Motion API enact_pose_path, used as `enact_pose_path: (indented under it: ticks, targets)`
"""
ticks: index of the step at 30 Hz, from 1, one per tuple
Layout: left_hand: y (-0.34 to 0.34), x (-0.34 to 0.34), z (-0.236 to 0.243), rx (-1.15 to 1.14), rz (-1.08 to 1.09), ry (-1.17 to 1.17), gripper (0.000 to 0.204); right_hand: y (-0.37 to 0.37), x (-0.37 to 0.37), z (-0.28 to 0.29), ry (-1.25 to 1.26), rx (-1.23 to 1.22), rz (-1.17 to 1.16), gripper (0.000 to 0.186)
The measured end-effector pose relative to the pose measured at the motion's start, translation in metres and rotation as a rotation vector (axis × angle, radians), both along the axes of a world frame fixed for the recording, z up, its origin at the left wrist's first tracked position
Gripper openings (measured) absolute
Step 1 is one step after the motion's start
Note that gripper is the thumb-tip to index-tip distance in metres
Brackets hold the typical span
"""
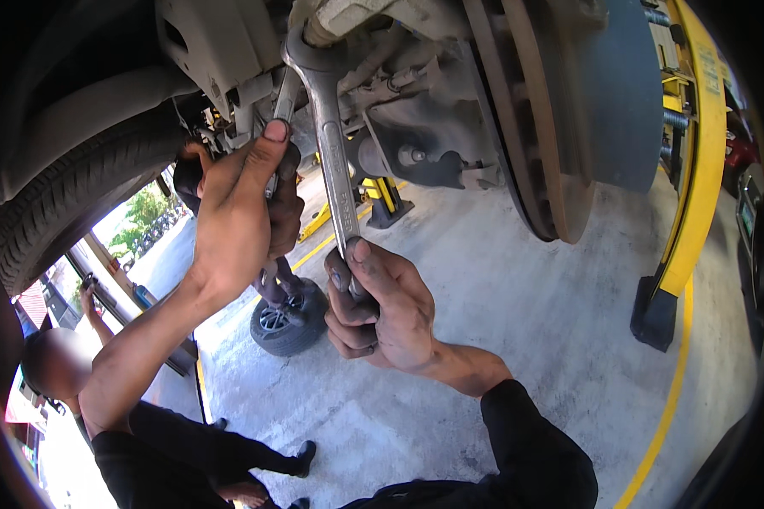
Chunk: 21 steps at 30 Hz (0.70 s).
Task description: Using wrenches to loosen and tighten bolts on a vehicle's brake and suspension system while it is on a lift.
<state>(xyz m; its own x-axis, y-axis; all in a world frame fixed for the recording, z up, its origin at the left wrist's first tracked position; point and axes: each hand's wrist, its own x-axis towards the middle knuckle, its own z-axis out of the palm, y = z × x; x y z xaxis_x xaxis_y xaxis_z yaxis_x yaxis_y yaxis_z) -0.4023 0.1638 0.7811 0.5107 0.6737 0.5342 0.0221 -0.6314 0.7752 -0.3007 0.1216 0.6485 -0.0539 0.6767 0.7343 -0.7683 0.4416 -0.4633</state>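
Observation:
My right hand [390,318] is closed round the lower end of a long silver wrench [331,153]. The open jaw at the wrench's top sits around a metal rod [335,19] under the raised vehicle. Beside it, my left hand [239,204] grips a second wrench [286,100], a slimmer metal bar held nearly upright with the thumb along it. The upper end of this second wrench runs up behind the first one's head, so its jaw is hidden. Dark grime covers the fingers of both hands.
A brake disc [530,127] hangs to the right, before a yellow lift post [696,161]. At upper left is a mounted tyre [85,182]. Another wheel [289,321] lies on the concrete floor by a person. A second person in dark clothes [187,437] stands at lower left.

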Motion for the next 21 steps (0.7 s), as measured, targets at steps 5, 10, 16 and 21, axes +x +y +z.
enact_pose_path:
  ticks: [5, 10, 16, 21]
  targets:
    - [-0.009, 0.0, 0.002, -0.006, 0.066, -0.009, 0.052, -0.005, -0.01, 0.003, 0.033, -0.009, 0.041, 0.043]
    - [-0.006, -0.002, 0.004, -0.002, 0.059, 0.031, 0.05, 0.001, -0.018, 0.003, 0.085, 0.026, 0.046, 0.037]
    - [0.001, -0.003, 0.004, 0.119, 0.056, 0.052, 0.049, 0.002, -0.018, 0.005, 0.043, 0.051, 0.001, 0.039]
    - [0.02, -0.027, 0.031, -0.105, -0.262, 0.288, 0.039, -0.013, 0.0, -0.006, -0.028, -0.081, -0.065, 0.042]
